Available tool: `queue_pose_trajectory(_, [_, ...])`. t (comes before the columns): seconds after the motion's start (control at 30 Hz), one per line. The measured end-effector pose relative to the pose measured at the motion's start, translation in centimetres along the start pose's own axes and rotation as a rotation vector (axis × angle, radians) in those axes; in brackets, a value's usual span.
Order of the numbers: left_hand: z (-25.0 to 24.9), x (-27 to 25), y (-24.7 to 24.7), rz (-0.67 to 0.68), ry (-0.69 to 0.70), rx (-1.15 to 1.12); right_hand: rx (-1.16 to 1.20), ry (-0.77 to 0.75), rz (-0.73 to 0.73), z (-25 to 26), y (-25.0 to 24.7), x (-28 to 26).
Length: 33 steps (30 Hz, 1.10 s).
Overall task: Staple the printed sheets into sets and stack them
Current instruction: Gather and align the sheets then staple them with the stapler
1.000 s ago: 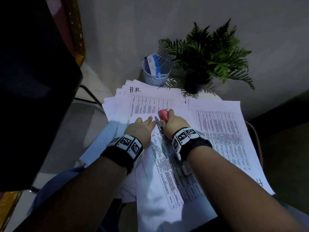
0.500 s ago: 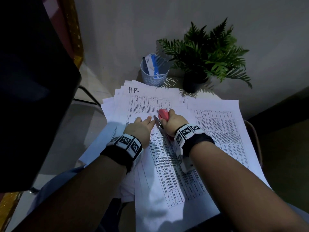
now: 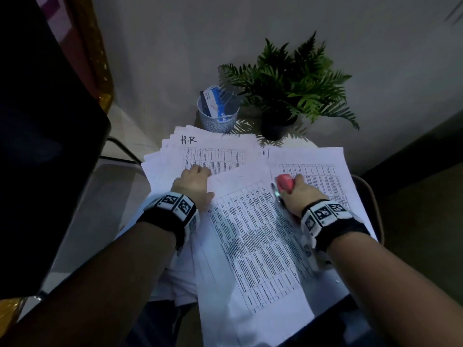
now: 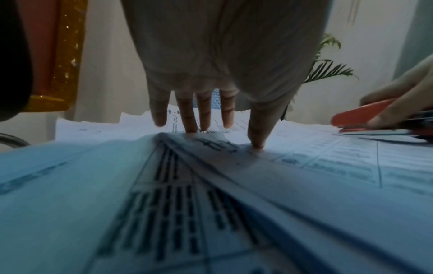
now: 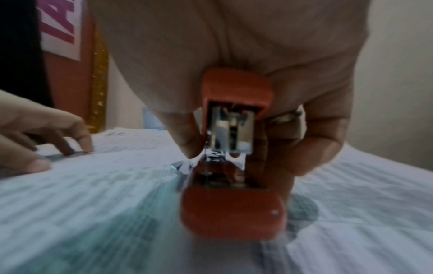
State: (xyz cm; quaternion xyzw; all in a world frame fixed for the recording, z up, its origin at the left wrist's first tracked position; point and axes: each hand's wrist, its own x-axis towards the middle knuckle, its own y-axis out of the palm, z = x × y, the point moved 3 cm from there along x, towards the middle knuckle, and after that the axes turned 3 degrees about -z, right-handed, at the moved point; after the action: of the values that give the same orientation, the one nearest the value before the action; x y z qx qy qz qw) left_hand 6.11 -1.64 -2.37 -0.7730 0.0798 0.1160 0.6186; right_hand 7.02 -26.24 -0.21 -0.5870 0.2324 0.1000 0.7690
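A set of printed sheets (image 3: 250, 234) lies slanted in the middle of the small table, over a fanned pile marked "H.R" (image 3: 200, 151) on the left and another pile (image 3: 315, 166) on the right. My left hand (image 3: 198, 171) presses the set's upper left corner with straight fingers (image 4: 187, 118) and the thumb tip. My right hand (image 3: 293, 186) grips a red stapler (image 3: 284, 182) at the set's right edge, resting on the right pile. In the right wrist view the stapler (image 5: 234, 148) points away from me, its mouth hidden, and the left hand (image 5: 46, 133) is at the far left.
A mesh cup (image 3: 218, 118) holding a blue box stands behind the papers, beside a potted fern (image 3: 288, 96) against the wall. A large dark object (image 3: 37, 121) fills the left side. The papers overhang the table's near and right edges.
My hands have moved apart. The right hand carried the stapler to the right, off the set's top corner. The left hand slid left and up, and the set now lies more slanted.
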Motion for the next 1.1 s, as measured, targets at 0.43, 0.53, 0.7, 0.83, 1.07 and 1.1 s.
queue_pose_trajectory(0.43, [-0.4, -2.0, -3.8, 0.161, -0.118, -0.330, 0.011, 0.005, -0.260, -1.7, -4.9, -1.7])
queue_pose_trajectory(0.53, [-1.2, -4.4, -6.7, 0.057, -0.056, -0.570, 0.301, -0.151, -0.227, 1.1, -6.3, -4.0])
queue_pose_trajectory(0.7, [-2.5, -9.0, -9.2, -0.063, -0.007, -0.771, 0.718, -0.244, -0.010, 5.6, -5.0, -8.7])
queue_pose_trajectory(0.83, [-3.7, -11.8, -9.9, -0.132, 0.039, -0.837, 0.851, -0.212, 0.090, 7.0, -4.2, -11.2])
queue_pose_trajectory(1.07, [-4.7, -14.4, -10.9, -0.281, 0.125, -0.747, 0.947, -0.114, 0.128, 6.4, -5.1, -13.6])
queue_pose_trajectory(1.1, [-4.9, -14.6, -11.0, -0.290, 0.141, -0.726, 0.975, -0.100, 0.140, 6.2, -5.0, -13.8])
